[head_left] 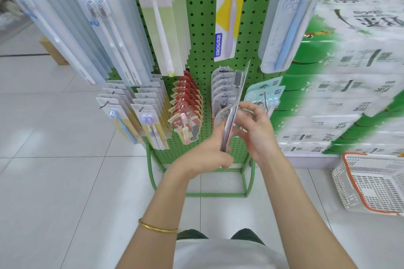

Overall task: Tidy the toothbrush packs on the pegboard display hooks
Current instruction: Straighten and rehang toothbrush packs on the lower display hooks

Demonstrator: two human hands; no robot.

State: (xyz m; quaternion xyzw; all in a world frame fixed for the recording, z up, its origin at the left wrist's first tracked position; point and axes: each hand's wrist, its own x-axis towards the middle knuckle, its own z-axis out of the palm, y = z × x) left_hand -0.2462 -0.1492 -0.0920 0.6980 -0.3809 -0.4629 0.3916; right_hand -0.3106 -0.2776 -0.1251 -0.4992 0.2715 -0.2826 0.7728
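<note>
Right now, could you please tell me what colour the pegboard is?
The pegboard is green; head view.

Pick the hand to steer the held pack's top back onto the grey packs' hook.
Right, probably. The right hand sits higher along the toothbrush pack, closer to the row of grey packs. The left hand grips the pack's bottom end, so it is better kept as support.

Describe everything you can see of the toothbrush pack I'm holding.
The toothbrush pack is a thin clear plastic blister, seen nearly edge-on, tilted with its top leaning right, dark bristles near the top. The left hand grips its lower end; the right hand pinches its middle. Behind it hang grey packs on the green pegboard.
</note>
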